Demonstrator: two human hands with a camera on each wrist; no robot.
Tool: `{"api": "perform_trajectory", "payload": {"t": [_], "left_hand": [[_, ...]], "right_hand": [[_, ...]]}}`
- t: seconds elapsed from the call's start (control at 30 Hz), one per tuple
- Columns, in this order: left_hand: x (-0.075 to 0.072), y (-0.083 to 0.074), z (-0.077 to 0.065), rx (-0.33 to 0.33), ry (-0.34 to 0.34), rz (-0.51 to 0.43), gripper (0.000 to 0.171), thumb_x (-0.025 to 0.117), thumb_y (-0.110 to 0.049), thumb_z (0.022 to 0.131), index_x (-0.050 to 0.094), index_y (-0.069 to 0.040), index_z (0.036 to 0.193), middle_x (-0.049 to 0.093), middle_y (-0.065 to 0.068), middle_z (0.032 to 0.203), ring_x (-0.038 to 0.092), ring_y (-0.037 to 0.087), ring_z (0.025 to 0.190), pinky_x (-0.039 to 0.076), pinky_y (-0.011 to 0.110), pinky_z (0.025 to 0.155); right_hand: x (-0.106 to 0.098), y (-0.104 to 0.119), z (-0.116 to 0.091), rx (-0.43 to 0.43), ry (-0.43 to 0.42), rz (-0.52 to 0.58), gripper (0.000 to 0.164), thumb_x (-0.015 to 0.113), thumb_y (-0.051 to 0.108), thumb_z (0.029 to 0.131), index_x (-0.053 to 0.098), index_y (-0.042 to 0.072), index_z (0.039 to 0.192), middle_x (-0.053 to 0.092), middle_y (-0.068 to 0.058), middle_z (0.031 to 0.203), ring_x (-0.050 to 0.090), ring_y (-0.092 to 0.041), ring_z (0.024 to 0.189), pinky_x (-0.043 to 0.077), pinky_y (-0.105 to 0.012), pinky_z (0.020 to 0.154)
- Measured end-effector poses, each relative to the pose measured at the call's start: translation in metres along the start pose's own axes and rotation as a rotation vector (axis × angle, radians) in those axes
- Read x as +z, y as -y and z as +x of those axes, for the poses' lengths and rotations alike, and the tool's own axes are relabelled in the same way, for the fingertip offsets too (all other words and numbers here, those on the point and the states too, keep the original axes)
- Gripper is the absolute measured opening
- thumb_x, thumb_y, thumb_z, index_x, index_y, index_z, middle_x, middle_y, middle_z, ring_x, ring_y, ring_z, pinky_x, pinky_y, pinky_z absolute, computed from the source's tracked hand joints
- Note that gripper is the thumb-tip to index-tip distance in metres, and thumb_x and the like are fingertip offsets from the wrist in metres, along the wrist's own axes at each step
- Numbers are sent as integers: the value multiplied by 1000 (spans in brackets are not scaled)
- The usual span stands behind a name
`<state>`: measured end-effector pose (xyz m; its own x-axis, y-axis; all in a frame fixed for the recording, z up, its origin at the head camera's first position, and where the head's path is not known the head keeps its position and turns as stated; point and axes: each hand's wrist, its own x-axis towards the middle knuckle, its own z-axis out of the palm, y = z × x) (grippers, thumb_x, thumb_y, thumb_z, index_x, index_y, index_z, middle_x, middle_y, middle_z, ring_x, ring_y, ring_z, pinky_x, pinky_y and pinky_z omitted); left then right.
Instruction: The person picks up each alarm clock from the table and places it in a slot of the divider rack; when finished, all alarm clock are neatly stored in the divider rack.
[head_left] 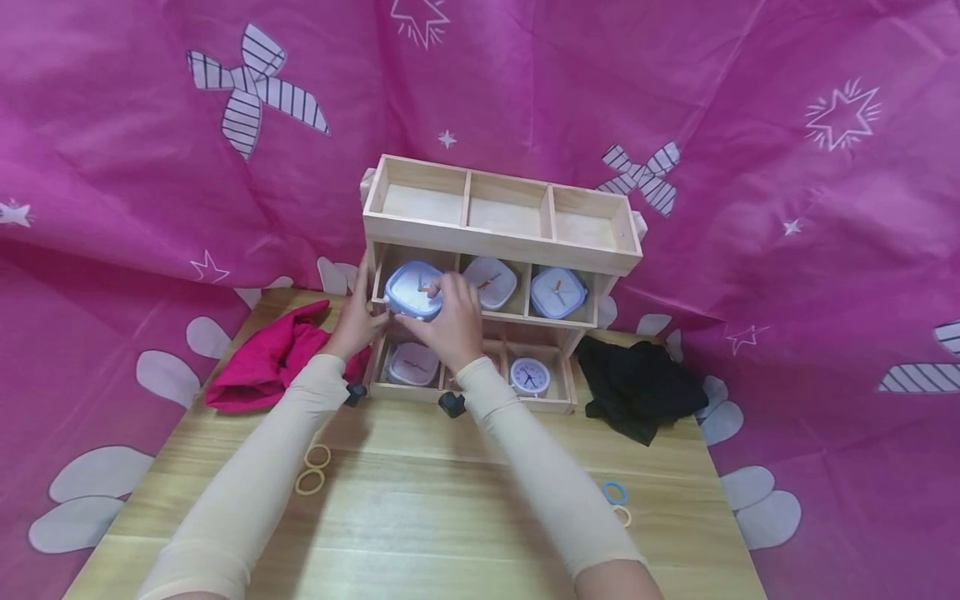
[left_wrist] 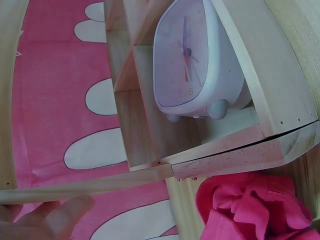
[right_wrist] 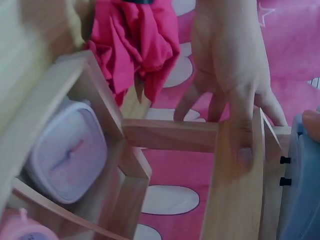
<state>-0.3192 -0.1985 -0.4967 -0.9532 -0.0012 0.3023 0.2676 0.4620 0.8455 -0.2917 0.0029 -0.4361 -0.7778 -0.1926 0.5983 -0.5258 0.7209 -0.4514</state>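
Observation:
A wooden three-tier rack stands at the back of the table. My left hand grips the left end of its middle tier; in the right wrist view the left thumb lies over the front board. My right hand holds a blue alarm clock at the left compartment of that tier, thumb below and fingers at its right side. Beside it sit a white clock and another blue clock. The bottom tier holds a pale pink clock and a round white clock.
Bright pink cloth lies left of the rack, black cloth on its right. Yellow rings are on the table at left; a blue ring and a yellow ring are at right. A pink patterned curtain hangs behind.

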Motion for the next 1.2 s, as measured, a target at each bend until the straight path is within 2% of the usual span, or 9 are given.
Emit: {"api": "perform_trajectory", "payload": {"t": [0.1, 0.27, 0.37, 0.53, 0.77, 0.9, 1.0, 1.2], "left_hand": [[-2, 0, 0, 3, 1, -7, 119, 73, 6, 91, -7, -25, 173, 29, 38, 168, 53, 55, 131, 45, 68, 114], [-2, -1, -1, 9, -12, -29, 122, 81, -4, 92, -6, -28, 173, 34, 37, 166, 48, 55, 142, 39, 66, 122], [-1, 0, -2, 18, -12, -43, 123, 83, -6, 91, -6, -29, 173, 36, 34, 167, 48, 53, 144, 39, 64, 123], [0, -2, -5, 26, -12, -70, 124, 84, -5, 91, -5, -29, 173, 39, 31, 166, 51, 50, 143, 43, 62, 121], [2, -4, -8, 23, -11, -80, 121, 83, -5, 92, -4, -30, 173, 37, 27, 169, 51, 48, 144, 45, 61, 119], [3, -5, -8, 23, -5, -59, 121, 83, -6, 92, -4, -28, 173, 38, 28, 168, 54, 49, 140, 46, 65, 117], [5, -5, -8, 27, -5, -47, 122, 84, -8, 92, -4, -29, 173, 38, 28, 168, 55, 50, 138, 47, 65, 116], [7, -4, -4, 22, 8, -42, 123, 84, -9, 92, -7, -27, 173, 34, 29, 170, 51, 50, 142, 46, 64, 117]], "right_hand": [[6, 3, 15, 22, 15, -82, 64, 96, 54, 71, 59, 15, 104, 67, -4, 111, 61, -27, 107, 53, -40, 97], [12, 3, 41, 18, 66, -239, 58, 92, 59, 75, 68, 18, 108, 72, -6, 112, 66, -28, 112, 53, -43, 101], [15, 2, 49, -8, 103, -328, 59, 91, 63, 75, 71, 19, 109, 74, -7, 120, 65, -30, 121, 51, -46, 108], [19, 2, 48, -31, 139, -431, 65, 88, 68, 76, 70, 20, 117, 67, -13, 138, 58, -33, 133, 51, -49, 111], [22, 5, 45, -30, 134, -447, 56, 87, 61, 81, 70, 20, 115, 66, -9, 135, 59, -31, 128, 52, -47, 100], [23, 3, 46, -12, 148, -432, 47, 87, 58, 81, 72, 19, 102, 71, -4, 122, 62, -29, 123, 52, -47, 98], [23, -1, 46, 1, 155, -407, 44, 88, 58, 81, 72, 19, 94, 71, -3, 119, 62, -28, 124, 51, -48, 99], [15, -7, 43, -1, 195, -346, 43, 87, 57, 83, 75, 19, 99, 68, -4, 135, 61, -27, 131, 52, -49, 104]]}}
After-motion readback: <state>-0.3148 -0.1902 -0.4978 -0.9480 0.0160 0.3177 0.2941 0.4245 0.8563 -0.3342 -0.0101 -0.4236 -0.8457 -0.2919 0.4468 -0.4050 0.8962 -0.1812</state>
